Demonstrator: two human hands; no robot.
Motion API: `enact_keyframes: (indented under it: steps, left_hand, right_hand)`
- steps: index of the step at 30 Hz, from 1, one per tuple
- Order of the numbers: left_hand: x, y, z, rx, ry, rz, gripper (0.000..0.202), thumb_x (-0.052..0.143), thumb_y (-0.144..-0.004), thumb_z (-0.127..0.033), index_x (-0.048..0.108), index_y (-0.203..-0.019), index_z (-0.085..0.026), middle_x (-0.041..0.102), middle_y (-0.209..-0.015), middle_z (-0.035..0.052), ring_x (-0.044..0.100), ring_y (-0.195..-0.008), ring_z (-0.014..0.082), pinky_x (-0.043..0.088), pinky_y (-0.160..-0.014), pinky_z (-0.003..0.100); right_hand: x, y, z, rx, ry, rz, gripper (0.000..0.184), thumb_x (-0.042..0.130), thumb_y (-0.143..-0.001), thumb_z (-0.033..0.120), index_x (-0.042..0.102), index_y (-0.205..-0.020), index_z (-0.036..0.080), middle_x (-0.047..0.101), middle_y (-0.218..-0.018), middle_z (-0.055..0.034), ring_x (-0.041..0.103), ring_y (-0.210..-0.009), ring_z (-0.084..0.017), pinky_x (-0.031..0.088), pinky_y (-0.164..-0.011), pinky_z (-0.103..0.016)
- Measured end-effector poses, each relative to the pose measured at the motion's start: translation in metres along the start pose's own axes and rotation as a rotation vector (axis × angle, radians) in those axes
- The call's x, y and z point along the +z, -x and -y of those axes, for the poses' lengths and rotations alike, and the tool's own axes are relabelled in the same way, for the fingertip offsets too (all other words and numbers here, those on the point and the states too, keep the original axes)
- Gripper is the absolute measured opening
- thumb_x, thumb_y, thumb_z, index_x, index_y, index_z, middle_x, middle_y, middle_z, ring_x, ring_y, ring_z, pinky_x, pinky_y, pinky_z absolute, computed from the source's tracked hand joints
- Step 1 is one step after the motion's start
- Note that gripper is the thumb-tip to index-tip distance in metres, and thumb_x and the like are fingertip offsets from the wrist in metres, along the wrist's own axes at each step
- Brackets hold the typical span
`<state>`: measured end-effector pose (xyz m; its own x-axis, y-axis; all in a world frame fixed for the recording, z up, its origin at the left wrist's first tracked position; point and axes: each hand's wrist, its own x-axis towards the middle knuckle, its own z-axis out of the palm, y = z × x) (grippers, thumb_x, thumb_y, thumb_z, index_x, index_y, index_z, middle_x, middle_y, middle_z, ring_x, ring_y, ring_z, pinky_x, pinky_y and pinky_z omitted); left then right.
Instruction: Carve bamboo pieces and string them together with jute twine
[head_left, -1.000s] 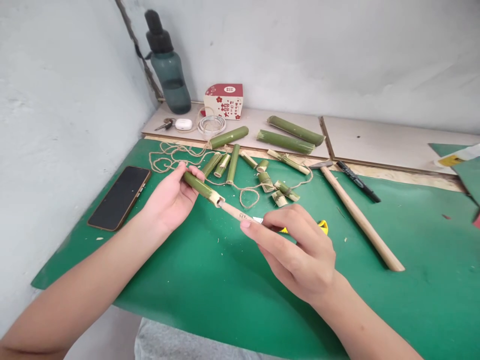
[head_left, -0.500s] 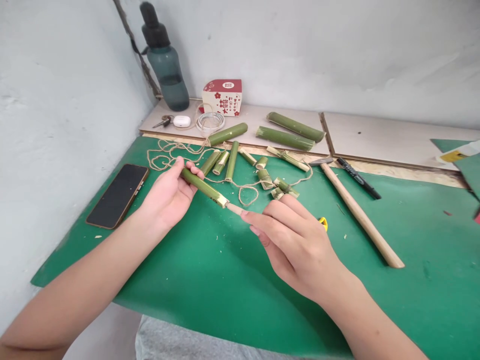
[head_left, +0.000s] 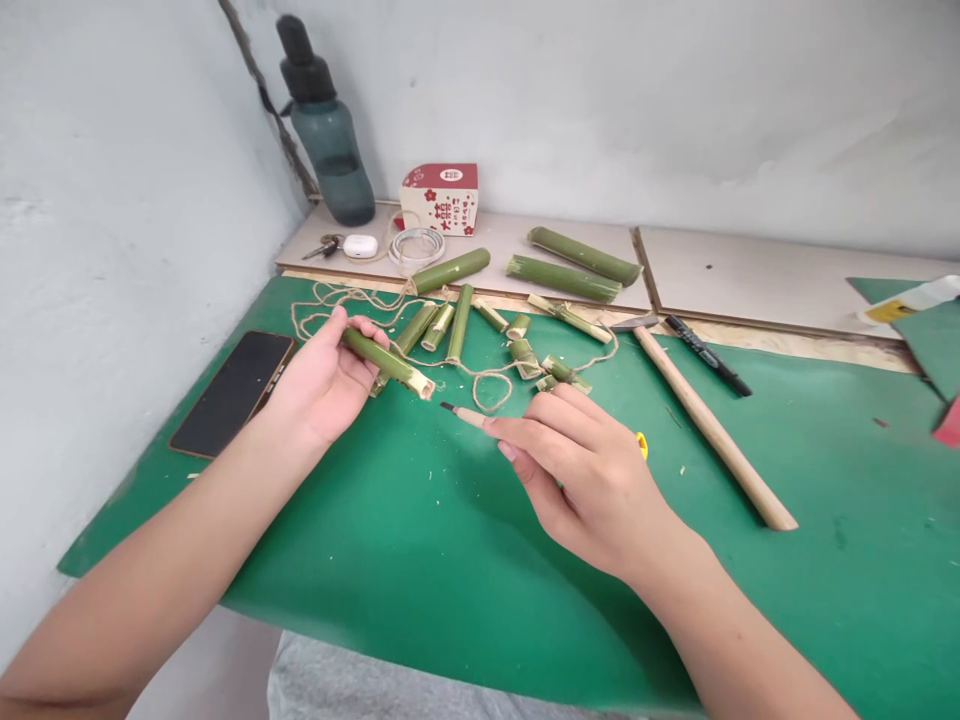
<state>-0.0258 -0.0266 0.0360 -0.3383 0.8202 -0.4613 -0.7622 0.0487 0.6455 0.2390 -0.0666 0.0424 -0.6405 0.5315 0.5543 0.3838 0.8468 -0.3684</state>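
My left hand (head_left: 322, 380) is closed around a short green bamboo tube (head_left: 386, 362), which points right and toward me. My right hand (head_left: 592, 475) pinches a thin pale wooden stick (head_left: 466, 415) with a dark tip. The tip hangs a little apart from the tube's open end. Something yellow (head_left: 642, 445) shows behind my right hand, on the green mat (head_left: 420, 540). A loop of twine (head_left: 491, 385) lies just beyond the stick.
Several cut bamboo pieces (head_left: 457, 322) and twine lie behind my hands. A hammer (head_left: 705, 420) and a black marker (head_left: 709, 355) lie to the right, a phone (head_left: 229, 392) to the left. A bottle (head_left: 330, 140), a red-and-white box (head_left: 441, 200), an earbud case (head_left: 360, 245) and longer bamboo (head_left: 574, 278) sit at the back.
The stick was inside the tube's end; now it is out, its dark tip showing. My left hand has moved the tube left and back, and my right hand has slid along the stick.
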Motion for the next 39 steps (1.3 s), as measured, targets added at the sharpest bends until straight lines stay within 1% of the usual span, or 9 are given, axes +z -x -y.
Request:
enact_keyframes:
  steps: [5,8,15,19,21,25,30,34,39]
  left_hand:
    - [0.002,0.001,-0.001,-0.003,0.042,-0.019,0.033,0.043,-0.111,-0.024,0.058,-0.082,-0.017,0.059,-0.069,-0.0006,0.061,-0.061,0.0102,0.061,-0.069,0.023]
    - [0.002,0.001,-0.003,0.007,0.074,-0.018,0.032,0.045,-0.110,-0.022,0.057,-0.081,-0.017,0.059,-0.070,-0.0007,0.060,-0.060,0.0095,0.061,-0.069,0.022]
    - [0.002,0.014,0.011,0.004,0.019,0.027,0.029,0.047,-0.109,-0.022,0.058,-0.082,-0.016,0.061,-0.074,0.0011,0.064,-0.067,0.0104,0.064,-0.074,0.023]
    - [0.004,0.026,0.025,-0.048,0.005,0.037,0.025,0.050,-0.108,-0.019,0.059,-0.084,-0.015,0.063,-0.079,0.0030,0.066,-0.071,0.0116,0.065,-0.076,0.025]
    - [0.005,0.029,0.027,-0.056,0.011,0.028,0.025,0.050,-0.108,-0.019,0.059,-0.085,-0.016,0.064,-0.080,0.0034,0.067,-0.072,0.0120,0.065,-0.076,0.025]
    - [0.007,0.028,0.025,-0.046,0.018,-0.003,0.025,0.048,-0.108,-0.020,0.058,-0.085,-0.016,0.064,-0.080,0.0036,0.067,-0.073,0.0124,0.065,-0.076,0.025]
    - [0.007,0.030,0.026,-0.016,0.002,0.030,0.024,0.049,-0.108,-0.020,0.057,-0.086,-0.016,0.064,-0.081,0.0031,0.067,-0.073,0.0121,0.065,-0.077,0.025]
    - [0.007,0.036,0.029,0.017,-0.002,0.049,0.022,0.051,-0.107,-0.019,0.057,-0.086,-0.017,0.065,-0.084,0.0034,0.067,-0.073,0.0125,0.064,-0.076,0.026]
    - [0.007,0.039,0.030,0.063,-0.009,0.080,0.021,0.053,-0.106,-0.021,0.058,-0.086,-0.017,0.065,-0.086,0.0039,0.067,-0.073,0.0131,0.063,-0.076,0.026]
  right_hand:
    - [-0.001,-0.001,0.000,0.022,0.006,-0.134,0.028,0.057,-0.096,0.004,0.068,-0.116,0.020,0.061,-0.077,-0.0020,0.048,-0.067,-0.016,0.040,-0.063,-0.032]
    - [0.001,0.000,-0.003,0.108,0.063,-0.194,0.025,0.061,-0.095,0.006,0.070,-0.112,0.021,0.064,-0.080,-0.0028,0.053,-0.070,-0.017,0.044,-0.065,-0.033]
    - [0.017,0.006,-0.024,0.291,0.181,-0.096,0.022,0.058,-0.101,0.015,0.074,-0.113,0.023,0.068,-0.093,-0.0058,0.064,-0.085,-0.020,0.050,-0.069,-0.033]
    - [0.024,0.008,-0.029,0.330,0.235,-0.024,0.021,0.062,-0.098,0.016,0.075,-0.113,0.021,0.073,-0.100,-0.0082,0.063,-0.090,-0.024,0.051,-0.074,-0.038]
    - [0.026,0.007,-0.028,0.328,0.254,-0.040,0.018,0.066,-0.096,0.017,0.076,-0.111,0.021,0.074,-0.101,-0.0093,0.061,-0.092,-0.026,0.052,-0.077,-0.042]
    - [0.029,0.004,-0.016,0.362,0.088,-0.144,0.011,0.067,-0.097,0.022,0.077,-0.102,0.022,0.074,-0.097,-0.0076,0.065,-0.090,-0.024,0.055,-0.078,-0.041]
    - [0.033,0.000,-0.001,0.470,-0.221,-0.153,0.012,0.068,-0.098,0.026,0.080,-0.097,0.021,0.075,-0.093,-0.0057,0.070,-0.084,-0.019,0.056,-0.070,-0.032]
    - [0.033,-0.004,0.004,0.601,-0.411,-0.155,0.016,0.071,-0.095,0.029,0.080,-0.087,0.020,0.072,-0.082,-0.0035,0.060,-0.065,-0.013,0.046,-0.055,-0.025]
    - [0.032,-0.006,0.004,0.727,-0.539,-0.127,0.014,0.075,-0.088,0.030,0.081,-0.082,0.019,0.071,-0.075,-0.0033,0.054,-0.060,-0.012,0.042,-0.052,-0.026]
